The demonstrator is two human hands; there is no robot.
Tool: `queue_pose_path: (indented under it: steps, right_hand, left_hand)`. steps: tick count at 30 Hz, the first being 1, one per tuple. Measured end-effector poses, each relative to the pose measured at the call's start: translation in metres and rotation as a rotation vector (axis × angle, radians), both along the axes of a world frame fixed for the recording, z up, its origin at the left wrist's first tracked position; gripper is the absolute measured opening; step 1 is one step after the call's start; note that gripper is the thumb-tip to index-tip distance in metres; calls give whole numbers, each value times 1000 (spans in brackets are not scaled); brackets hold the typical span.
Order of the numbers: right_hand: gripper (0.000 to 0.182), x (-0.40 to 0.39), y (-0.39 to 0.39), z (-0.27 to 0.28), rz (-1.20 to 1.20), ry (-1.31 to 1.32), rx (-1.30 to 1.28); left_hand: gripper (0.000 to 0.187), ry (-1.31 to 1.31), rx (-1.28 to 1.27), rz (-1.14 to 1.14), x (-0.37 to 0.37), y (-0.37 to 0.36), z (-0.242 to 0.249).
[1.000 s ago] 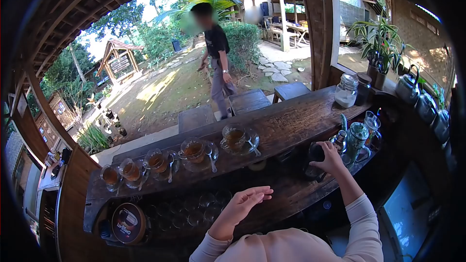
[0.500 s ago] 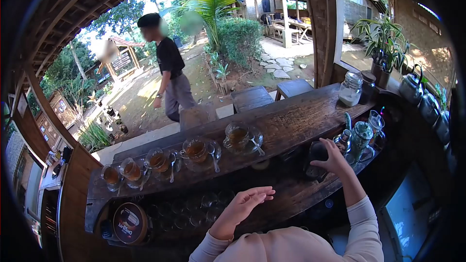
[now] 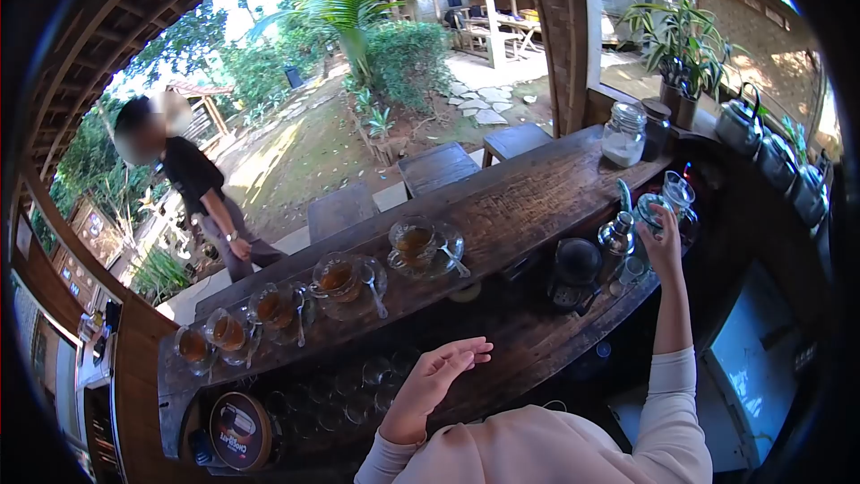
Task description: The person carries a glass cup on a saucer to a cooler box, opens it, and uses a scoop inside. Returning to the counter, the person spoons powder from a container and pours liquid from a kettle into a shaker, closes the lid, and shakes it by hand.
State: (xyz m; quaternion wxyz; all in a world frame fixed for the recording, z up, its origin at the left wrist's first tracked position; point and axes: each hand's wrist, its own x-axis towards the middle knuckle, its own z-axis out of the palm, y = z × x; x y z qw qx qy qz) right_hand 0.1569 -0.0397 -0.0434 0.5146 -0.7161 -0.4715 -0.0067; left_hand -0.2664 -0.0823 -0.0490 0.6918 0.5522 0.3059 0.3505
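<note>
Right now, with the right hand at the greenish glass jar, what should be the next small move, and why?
Probably, settle the right hand more surely on the top of the greenish glass jar before any lift. Its fingers are at the jar's top, but how firm the grip is cannot be told, and a metal vessel and a glass pitcher stand close by.

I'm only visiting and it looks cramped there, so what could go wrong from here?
The right hand is at a glass close to the metal shaker and jug; a sideways bump might topple one. The glass might also slip if the fingers lack a firm hold, which I can't judge. Filled cups line the counter, so a knock could spill them.
</note>
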Motion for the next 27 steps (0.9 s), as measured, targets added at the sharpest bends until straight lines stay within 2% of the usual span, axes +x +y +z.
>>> queue_pose_path:
  steps: [4,8,10,11,13,14,21,23,27]
  right_hand:
    - [52,11,1,-29,8,17,-13]
    - [65,3,1,-35,13,12,-104]
    - [76,-1,8,-47,80,-58,-42]
    - [76,-4,10,-50,80,-61,-45]
    - [88,-8,14,-53,132,-268,-44]
    - [95,-8,17,-56,166,-253,-88]
    - [96,-10,27,-66,132,-249,-150]
    - [94,-11,29,-69,145,-256,-62]
    - [90,-10,32,-66,186,-212,-43]
  left_hand:
    - [35,-8,-6,-27,4,4,-3]
    - [34,-3,-8,-54,11,9,-3]
    - [34,-28,-17,-84,15,10,-2]
    - [34,-31,-19,-84,17,11,-1]
    - [33,4,-16,-102,19,11,2]
    - [33,0,-18,-100,20,12,1]
    - [33,2,-27,-103,16,13,-1]
    - [33,7,-24,-97,14,13,-2]
    - [33,-6,-20,-90,7,12,-5]
